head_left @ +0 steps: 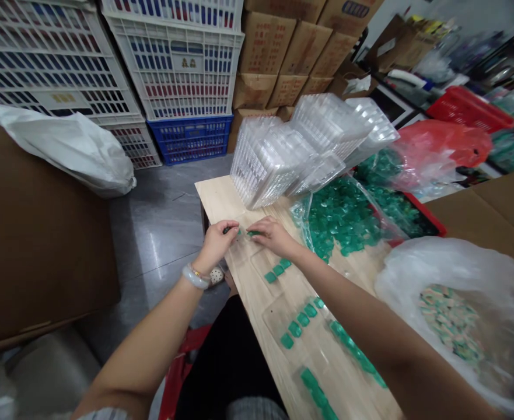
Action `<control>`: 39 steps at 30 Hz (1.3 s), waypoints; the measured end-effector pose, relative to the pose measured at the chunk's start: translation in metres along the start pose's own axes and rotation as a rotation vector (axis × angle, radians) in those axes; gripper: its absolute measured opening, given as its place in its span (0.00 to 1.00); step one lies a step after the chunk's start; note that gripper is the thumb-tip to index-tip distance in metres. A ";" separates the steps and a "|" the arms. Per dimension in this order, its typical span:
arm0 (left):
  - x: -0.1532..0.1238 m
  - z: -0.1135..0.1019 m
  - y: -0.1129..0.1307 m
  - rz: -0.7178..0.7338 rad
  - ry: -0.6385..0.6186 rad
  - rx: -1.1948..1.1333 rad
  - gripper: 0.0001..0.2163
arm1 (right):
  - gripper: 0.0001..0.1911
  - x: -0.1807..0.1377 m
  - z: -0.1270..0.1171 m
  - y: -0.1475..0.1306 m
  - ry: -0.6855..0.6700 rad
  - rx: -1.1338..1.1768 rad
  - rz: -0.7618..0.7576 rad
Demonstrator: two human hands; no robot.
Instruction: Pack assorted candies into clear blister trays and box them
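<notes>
My left hand [217, 238] is closed in a pinch on a small green piece at the far end of a clear plastic tray [257, 262] that lies on a narrow wooden board [221, 201]. My right hand [271, 233] meets it from the right, its fingers pinched on another small green piece [253, 233]. A few green pieces [277, 270] sit in pockets of the tray just below my right wrist. Nearer to me, more clear trays hold rows of green pieces [300, 319].
A stack of empty clear trays [278, 154] stands at the board's far end. An open bag of loose green pieces [346, 219] lies to the right, a white bag of mixed pieces [453, 321] nearer. Crates [173, 70], cardboard boxes [278, 52] and a brown carton [33, 233] surround the spot.
</notes>
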State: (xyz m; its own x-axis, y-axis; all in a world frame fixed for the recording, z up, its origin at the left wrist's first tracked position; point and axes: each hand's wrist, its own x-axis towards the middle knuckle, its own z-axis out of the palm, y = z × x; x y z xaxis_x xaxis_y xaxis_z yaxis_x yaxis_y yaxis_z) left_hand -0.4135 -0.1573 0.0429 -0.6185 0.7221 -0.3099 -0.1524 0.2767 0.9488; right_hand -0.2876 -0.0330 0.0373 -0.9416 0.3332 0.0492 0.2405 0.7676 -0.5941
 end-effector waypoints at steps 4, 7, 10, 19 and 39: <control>0.000 -0.001 -0.001 0.002 -0.010 0.006 0.09 | 0.12 0.002 0.000 0.007 0.014 0.130 -0.027; -0.001 -0.001 0.001 0.070 -0.026 0.022 0.09 | 0.10 0.004 -0.005 0.006 0.092 0.286 0.027; -0.004 0.002 0.011 0.104 -0.072 0.034 0.10 | 0.11 0.003 -0.015 0.000 0.142 0.482 0.109; -0.012 0.023 0.041 -0.283 -0.268 -0.442 0.10 | 0.12 -0.012 -0.025 -0.021 0.339 0.142 -0.047; -0.013 -0.009 0.023 -0.195 -0.190 -0.437 0.12 | 0.08 -0.008 -0.027 -0.020 0.088 -0.070 -0.056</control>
State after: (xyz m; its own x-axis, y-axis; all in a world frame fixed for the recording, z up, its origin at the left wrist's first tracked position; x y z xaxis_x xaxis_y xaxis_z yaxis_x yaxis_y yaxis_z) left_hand -0.4161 -0.1659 0.0691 -0.4016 0.7974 -0.4504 -0.5836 0.1561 0.7969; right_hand -0.2787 -0.0361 0.0703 -0.9305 0.3329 0.1524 0.2070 0.8216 -0.5311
